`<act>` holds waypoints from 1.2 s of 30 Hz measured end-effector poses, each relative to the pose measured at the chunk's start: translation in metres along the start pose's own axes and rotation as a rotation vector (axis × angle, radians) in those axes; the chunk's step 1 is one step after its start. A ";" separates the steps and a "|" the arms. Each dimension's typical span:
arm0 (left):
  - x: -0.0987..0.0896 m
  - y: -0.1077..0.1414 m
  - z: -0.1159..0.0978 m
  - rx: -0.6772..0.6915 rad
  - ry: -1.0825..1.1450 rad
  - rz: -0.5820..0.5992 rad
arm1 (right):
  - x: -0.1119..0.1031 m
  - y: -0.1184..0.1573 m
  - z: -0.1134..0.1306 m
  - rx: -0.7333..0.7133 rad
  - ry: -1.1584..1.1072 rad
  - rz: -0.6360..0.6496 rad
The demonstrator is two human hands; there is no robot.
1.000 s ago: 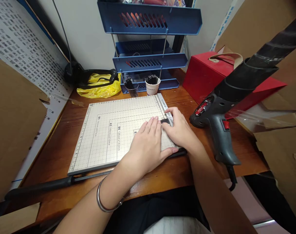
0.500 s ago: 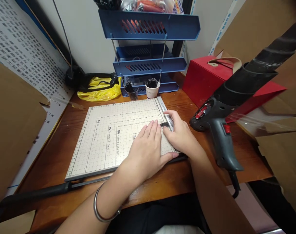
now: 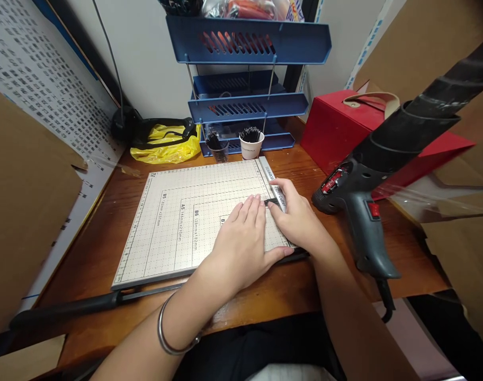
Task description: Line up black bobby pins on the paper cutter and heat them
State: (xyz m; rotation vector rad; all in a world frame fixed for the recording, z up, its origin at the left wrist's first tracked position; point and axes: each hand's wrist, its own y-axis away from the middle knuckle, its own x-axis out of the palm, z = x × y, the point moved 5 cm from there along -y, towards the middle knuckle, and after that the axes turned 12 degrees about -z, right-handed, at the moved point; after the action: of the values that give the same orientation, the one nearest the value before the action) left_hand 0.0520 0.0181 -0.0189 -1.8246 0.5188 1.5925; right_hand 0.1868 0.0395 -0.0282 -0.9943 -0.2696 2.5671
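A cream paper cutter board [image 3: 162, 222] with printed grid lines lies on the wooden table. My left hand [image 3: 243, 241] rests flat on its right part, fingers together and thumb stretched toward the near right corner. Beside it, my right hand [image 3: 295, 214] has thumb and fingers around a small bundle of black strips [image 3: 271, 201] near the metal edge rail [image 3: 267, 170]. Part of the bundle is hidden under my fingers. The cutter's black handle [image 3: 66, 310] lies low along the board's near side, its blade partly behind my left forearm.
Behind the board stand a clear cup [image 3: 220, 153] and a white cup [image 3: 251, 147] of black strips, before a blue tiered rack [image 3: 249, 108]. A yellow bag [image 3: 166, 153] is at back left. On the right are a heat gun [image 3: 364, 211] and a red box [image 3: 329, 124].
The whole view has shifted slightly, so things appear a little further right. Both hands keep nearly the same place on the board.
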 end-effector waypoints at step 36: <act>-0.001 0.002 0.002 -0.026 0.073 0.072 | 0.001 0.001 0.003 -0.067 0.028 -0.023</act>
State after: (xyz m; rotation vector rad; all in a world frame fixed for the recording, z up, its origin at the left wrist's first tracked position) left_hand 0.0492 0.0177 -0.0181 -1.9093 0.6053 1.5912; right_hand 0.1841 0.0389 -0.0271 -1.0444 -0.3593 2.5367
